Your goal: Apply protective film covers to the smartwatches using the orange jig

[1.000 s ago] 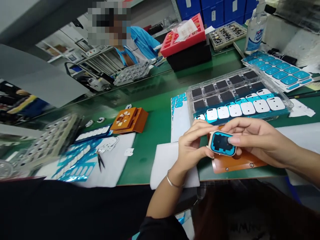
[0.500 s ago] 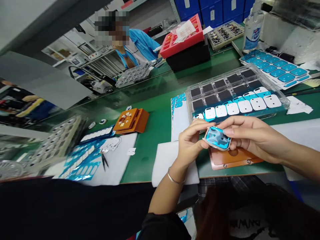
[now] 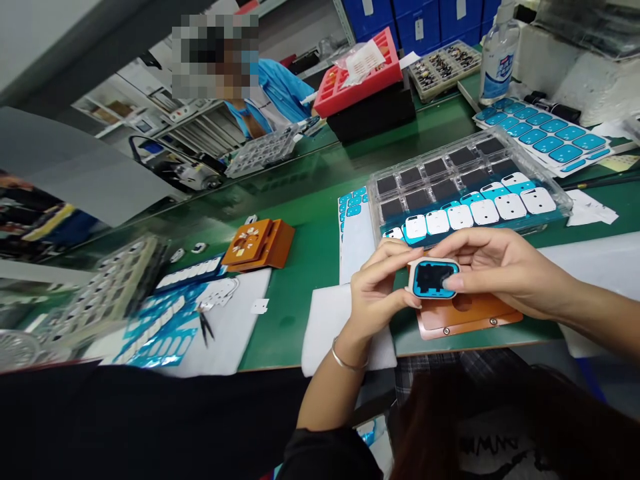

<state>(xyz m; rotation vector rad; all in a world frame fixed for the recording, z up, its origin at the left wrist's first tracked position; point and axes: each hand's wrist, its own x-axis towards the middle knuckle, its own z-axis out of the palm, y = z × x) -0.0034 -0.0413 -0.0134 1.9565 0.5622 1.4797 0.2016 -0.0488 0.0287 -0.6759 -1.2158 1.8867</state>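
Between my two hands is a small rounded-rectangular watch case (image 3: 417, 288), pale at the rim, with a blue border around a dark middle. My left hand (image 3: 375, 287) grips its left side between thumb and fingers. The thumb of my right hand (image 3: 510, 277) presses on the face near the right edge, its fingers curled behind. Just below the case, an orange plate (image 3: 470, 323) with screws along its front edge lies on the bench, partly hidden by my hands. Beyond my hands, white rounded pieces on blue film (image 3: 485, 212) rest on a clear compartment tray (image 3: 445, 150) with dark squares.
A white foam sheet (image 3: 325, 327) lies by my left forearm. Further left are an orange fixture block (image 3: 280, 243), tweezers (image 3: 205, 327) and blue film sheets. A spray bottle (image 3: 499, 60) and blue sticker sheets (image 3: 550, 133) stand back right. A co-worker (image 3: 275, 93) sits across the bench.
The watch case has been tilted, so its face shows dark inside a blue border rather than shiny blue. Both hands still hold it. The whole view has shifted slightly.
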